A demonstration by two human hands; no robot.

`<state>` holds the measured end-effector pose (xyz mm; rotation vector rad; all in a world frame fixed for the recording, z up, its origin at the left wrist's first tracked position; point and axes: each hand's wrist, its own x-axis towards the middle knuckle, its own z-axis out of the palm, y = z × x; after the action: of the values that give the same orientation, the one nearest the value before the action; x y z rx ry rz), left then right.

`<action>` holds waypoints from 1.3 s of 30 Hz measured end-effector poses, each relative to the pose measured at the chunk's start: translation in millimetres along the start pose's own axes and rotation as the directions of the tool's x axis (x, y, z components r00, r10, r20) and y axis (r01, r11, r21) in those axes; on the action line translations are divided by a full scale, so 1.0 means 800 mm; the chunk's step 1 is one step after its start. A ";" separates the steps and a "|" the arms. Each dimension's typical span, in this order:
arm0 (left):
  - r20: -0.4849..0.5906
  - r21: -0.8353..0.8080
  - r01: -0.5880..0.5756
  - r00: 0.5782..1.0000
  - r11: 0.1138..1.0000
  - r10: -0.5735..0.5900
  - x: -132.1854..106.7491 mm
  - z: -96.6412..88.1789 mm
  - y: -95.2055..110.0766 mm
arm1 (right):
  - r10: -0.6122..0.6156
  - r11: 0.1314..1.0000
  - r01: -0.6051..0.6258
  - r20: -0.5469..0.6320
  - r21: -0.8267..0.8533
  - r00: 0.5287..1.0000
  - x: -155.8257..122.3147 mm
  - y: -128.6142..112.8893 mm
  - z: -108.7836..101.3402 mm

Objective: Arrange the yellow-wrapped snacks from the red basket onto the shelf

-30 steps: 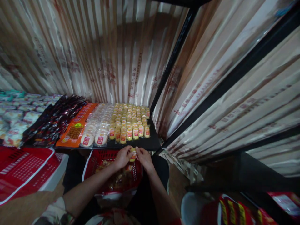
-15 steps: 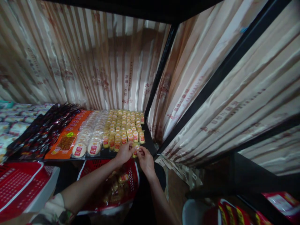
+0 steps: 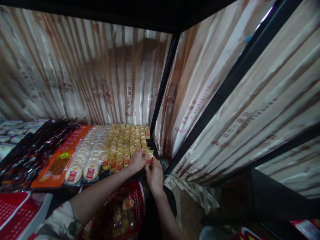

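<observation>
Between my two hands is a small yellow wrapped snack packet (image 3: 149, 158) with a red label. The fingers of my left hand (image 3: 138, 160) pinch it from the left, and those of my right hand (image 3: 154, 173) close on its right and lower side. Both hands are at the right front corner of the shelf, over the end of the rows of matching yellow packets (image 3: 120, 143). Some front packets are hidden behind my left hand. Below my forearms, a red basket (image 3: 140, 196) holds more yellow packets (image 3: 125, 213).
Round white wrapped crackers (image 3: 92, 170), an orange snack bag (image 3: 53, 170) and dark shiny packets (image 3: 27, 153) lie to the left on the shelf. Another red basket (image 3: 15, 213) stands at lower left. A black post (image 3: 165, 80) and pleated printed sheeting (image 3: 120, 73) border the shelf.
The view has shifted, so the shelf goods appear further left and lower. My hands, still on the packet, have moved right relative to the rows, to the shelf's right end.
</observation>
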<state>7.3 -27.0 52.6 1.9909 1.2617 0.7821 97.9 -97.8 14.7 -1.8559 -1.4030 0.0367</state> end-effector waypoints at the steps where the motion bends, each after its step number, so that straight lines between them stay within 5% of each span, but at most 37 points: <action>1: 0.000 0.001 -0.001 1.000 1.000 0.001 0.005 0.001 0.004 | -0.002 1.000 0.001 -0.012 -0.017 1.000 0.005 0.001 0.000; 16: -0.026 -0.167 -0.001 1.000 0.986 -0.004 0.100 0.019 0.018 | 0.057 0.998 -0.059 -0.097 -0.022 0.994 0.108 0.026 0.021; 28: 0.006 -0.027 0.069 0.998 0.997 -0.069 0.162 0.014 0.015 | 0.186 0.980 -0.184 0.011 -0.076 0.983 0.163 0.026 0.039; 39: 0.117 0.388 -0.132 0.989 0.912 0.093 0.199 0.005 0.006 | 0.177 0.979 -0.170 0.060 -0.114 0.982 0.199 0.036 0.062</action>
<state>70.0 117.2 76.3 2.4107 1.3373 0.5014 159.7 59.3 30.1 -2.0815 -1.3082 0.1165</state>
